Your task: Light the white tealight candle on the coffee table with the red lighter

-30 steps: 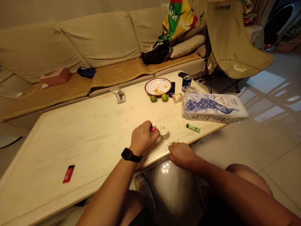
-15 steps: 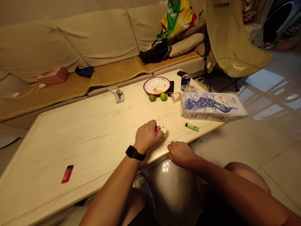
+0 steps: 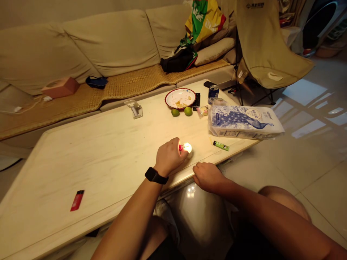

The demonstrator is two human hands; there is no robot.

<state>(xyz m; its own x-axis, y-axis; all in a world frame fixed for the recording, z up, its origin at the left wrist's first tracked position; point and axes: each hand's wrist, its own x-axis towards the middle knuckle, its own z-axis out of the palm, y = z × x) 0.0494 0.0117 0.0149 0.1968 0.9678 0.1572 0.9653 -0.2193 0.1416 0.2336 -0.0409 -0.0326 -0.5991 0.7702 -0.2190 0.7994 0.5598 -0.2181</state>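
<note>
My left hand (image 3: 170, 156), with a black watch on its wrist, is closed around a red lighter (image 3: 181, 147). A bright flame glows at the lighter's tip. Just below and beside it, a small whitish round thing (image 3: 191, 153) stands on the table (image 3: 114, 155); glare and my fingers hide part of it, so I cannot tell its kind. My right hand (image 3: 207, 177) is curled closed at the table's near edge, and the inside of its fingers is hidden. To the right of the flame lies a green lighter (image 3: 221, 146).
Another red lighter (image 3: 77, 200) lies at the table's left. A large tissue pack (image 3: 244, 122) sits at the right end. Behind are two limes (image 3: 188, 111), a red-rimmed plate (image 3: 169, 104), a blue can (image 3: 213, 91) and a white holder (image 3: 134, 109). A sofa (image 3: 114, 39) stands beyond.
The lighter in my left hand has lit, and a bright glow now covers the top of the whitish round thing. Both hands have stayed in place.
</note>
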